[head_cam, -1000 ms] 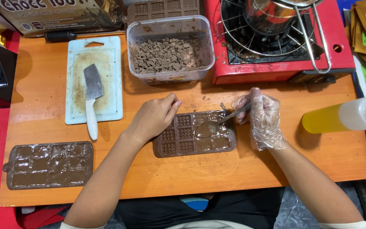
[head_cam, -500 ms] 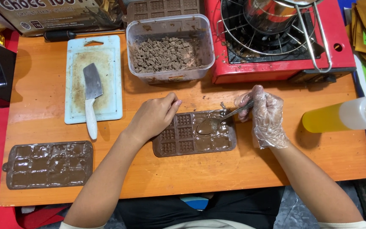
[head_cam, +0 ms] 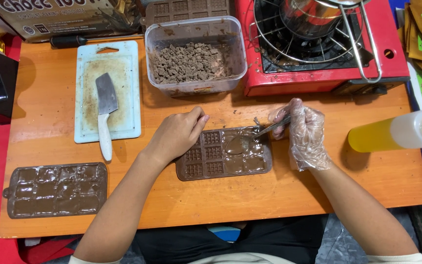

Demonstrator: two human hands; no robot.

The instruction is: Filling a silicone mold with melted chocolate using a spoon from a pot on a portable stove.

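Here, at an orange bench (head_cam: 269,195), a person spreads melted chocolate into a brown mould (head_cam: 223,154) lying at the middle of the bench, just in front of the body. The right hand (head_cam: 304,132), in a thin clear glove, is closed around the handle of a metal spoon (head_cam: 247,139) whose bowl rests in the mould's wet chocolate. The bare left hand (head_cam: 174,137) lies on the mould's left end, fingers curled down and pressing it in place, holding nothing else. Judging by the surface, the right half of the mould is covered with chocolate while several cells on the left show their grid pattern, so the filling looks partly done. A second mould (head_cam: 57,189) at the bench's left edge appears already full. Behind stand a clear tub of chopped chocolate (head_cam: 194,61), a cutting board (head_cam: 107,90) with a small cleaver (head_cam: 106,110), and a red gas stove (head_cam: 318,49) carrying a steel pot. A yellow squeeze bottle (head_cam: 396,133) lies to the right.
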